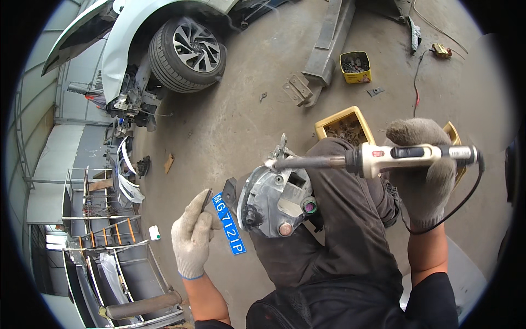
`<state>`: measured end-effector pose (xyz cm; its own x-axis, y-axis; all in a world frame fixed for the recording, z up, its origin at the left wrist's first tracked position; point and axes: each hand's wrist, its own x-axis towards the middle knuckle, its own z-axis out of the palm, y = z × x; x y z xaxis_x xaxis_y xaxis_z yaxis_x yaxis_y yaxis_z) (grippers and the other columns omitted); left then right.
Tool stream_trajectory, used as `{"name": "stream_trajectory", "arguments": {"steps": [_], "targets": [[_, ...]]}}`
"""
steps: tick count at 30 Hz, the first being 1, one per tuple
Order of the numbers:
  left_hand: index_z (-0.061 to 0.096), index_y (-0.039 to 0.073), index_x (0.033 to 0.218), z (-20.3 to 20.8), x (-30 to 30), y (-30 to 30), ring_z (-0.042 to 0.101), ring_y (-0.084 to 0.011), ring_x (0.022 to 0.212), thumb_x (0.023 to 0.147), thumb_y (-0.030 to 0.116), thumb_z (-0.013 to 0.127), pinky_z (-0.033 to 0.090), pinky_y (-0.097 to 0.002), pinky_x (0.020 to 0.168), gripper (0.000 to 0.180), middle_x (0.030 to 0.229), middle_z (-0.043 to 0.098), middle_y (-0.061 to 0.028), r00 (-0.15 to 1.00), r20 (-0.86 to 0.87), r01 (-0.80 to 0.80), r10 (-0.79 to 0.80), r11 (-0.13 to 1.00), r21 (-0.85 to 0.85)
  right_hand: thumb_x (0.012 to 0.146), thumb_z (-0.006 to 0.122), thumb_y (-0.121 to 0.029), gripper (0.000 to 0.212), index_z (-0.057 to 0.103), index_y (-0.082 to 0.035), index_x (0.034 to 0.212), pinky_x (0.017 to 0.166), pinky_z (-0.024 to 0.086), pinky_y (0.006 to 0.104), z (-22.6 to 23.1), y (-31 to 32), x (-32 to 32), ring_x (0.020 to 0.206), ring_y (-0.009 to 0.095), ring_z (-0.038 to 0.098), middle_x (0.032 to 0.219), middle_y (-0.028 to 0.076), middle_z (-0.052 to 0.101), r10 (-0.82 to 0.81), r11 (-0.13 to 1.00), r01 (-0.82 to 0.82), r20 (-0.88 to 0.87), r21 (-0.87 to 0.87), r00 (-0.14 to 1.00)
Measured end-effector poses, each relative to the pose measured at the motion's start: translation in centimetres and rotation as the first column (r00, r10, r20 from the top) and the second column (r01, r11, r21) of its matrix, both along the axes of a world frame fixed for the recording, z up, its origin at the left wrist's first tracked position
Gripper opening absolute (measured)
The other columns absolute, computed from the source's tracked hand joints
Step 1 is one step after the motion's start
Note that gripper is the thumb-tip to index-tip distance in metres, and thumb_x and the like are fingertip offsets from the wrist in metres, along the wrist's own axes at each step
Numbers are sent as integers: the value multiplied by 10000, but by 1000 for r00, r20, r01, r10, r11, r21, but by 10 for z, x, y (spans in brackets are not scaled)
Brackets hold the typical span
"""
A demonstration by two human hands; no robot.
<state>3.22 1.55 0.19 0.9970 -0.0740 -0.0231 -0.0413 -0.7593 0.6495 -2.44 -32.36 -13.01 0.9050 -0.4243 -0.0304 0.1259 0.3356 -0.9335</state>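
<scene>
Two gloved hands are seen at work. The right hand is clenched around a soldering iron, whose tip is laid on the headlamp housing propped on the knee. The left hand pinches what may be a thin plastic strip, just left of the housing. Plastic or trouser cloth could be scorched if the hot tip slipped. Beyond, a car wheel is seen.

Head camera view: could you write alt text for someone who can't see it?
A person's gloved right hand holds a corded soldering iron with its tip at a car headlight housing resting on their lap. The gloved left hand pinches a small dark strip. A blue plate lies on the concrete floor, near a partly dismantled car.
</scene>
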Motion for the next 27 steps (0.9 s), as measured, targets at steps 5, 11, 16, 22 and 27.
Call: {"name": "stream_trajectory", "arguments": {"steps": [5,11,16,22,27], "targets": [[641,-29,1137,14,-12,1,534,-81,629,913,15,499,396,-219,568,268,756,652,-70,995,98,-1,8,998,-70,1007,501,-478,554,551,21,1243,919,533,358,22,5,31,1035,219,646,1155,157,647,98,982,-123,168,142,981],[709,-33,1045,29,2,-18,658,-199,680,770,-104,607,511,-302,652,302,775,681,-108,914,198,277,-354,901,334,969,563,-414,481,606,25,1164,806,544,312,16,26,37,938,199,664,1046,131,668,134,938,-151,78,311,988],[721,-13,1010,45,12,-33,671,-264,670,740,-92,626,521,-326,640,297,818,706,-154,897,32,387,-441,819,424,972,553,-426,476,623,24,1108,711,539,294,7,29,33,806,167,665,920,112,669,96,957,-99,24,274,995],[718,-24,988,46,20,-34,713,-323,763,742,-89,604,551,-351,715,279,898,729,-188,843,59,456,-534,769,447,904,621,-186,255,661,-3,1077,782,544,337,11,30,28,883,245,682,999,143,681,153,957,-136,-45,254,987],[728,-42,961,40,21,-39,720,-287,773,743,-60,581,550,-335,737,263,894,735,-182,908,24,387,-417,861,331,918,612,-181,253,679,5,1075,803,540,340,8,32,29,902,241,682,1025,147,691,153,963,-141,-36,232,988]]}}
